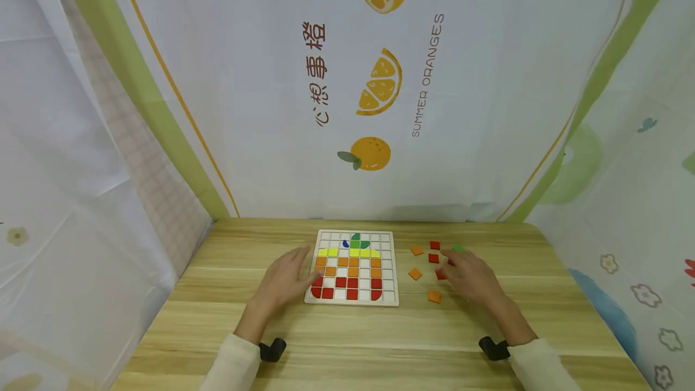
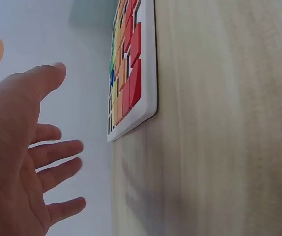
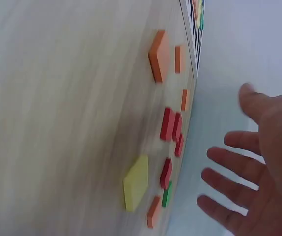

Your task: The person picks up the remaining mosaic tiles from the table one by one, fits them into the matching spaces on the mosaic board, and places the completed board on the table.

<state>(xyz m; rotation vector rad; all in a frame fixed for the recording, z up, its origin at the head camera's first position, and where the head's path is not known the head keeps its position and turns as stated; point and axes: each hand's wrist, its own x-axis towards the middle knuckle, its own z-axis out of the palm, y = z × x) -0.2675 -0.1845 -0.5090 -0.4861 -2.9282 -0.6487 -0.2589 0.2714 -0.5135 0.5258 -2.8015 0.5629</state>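
Observation:
A white grid board (image 1: 387,285) lies on the table with red, orange, yellow and green tiles and one small blue piece in its cells. At its left edge hovers my left hand (image 1: 283,276), fingers spread and holding nothing; the thumb overlaps the board's corner in the head view. In the left wrist view the palm (image 2: 3,162) is raised beside the board (image 2: 149,88). My right hand (image 1: 473,279) is over the loose tiles on the right, its fingers (image 3: 234,164) apart and bare. Below it lie red tiles (image 3: 167,124), a yellow tile (image 3: 137,184) and a green tile (image 3: 167,194).
Loose orange tiles (image 1: 415,274) lie between the board and my right hand, with another orange tile (image 1: 434,297) nearer me. A white curtain (image 1: 260,137) printed with oranges hangs behind the wooden table (image 1: 347,349). Black wrist mounts (image 1: 273,350) sit by both sleeves.

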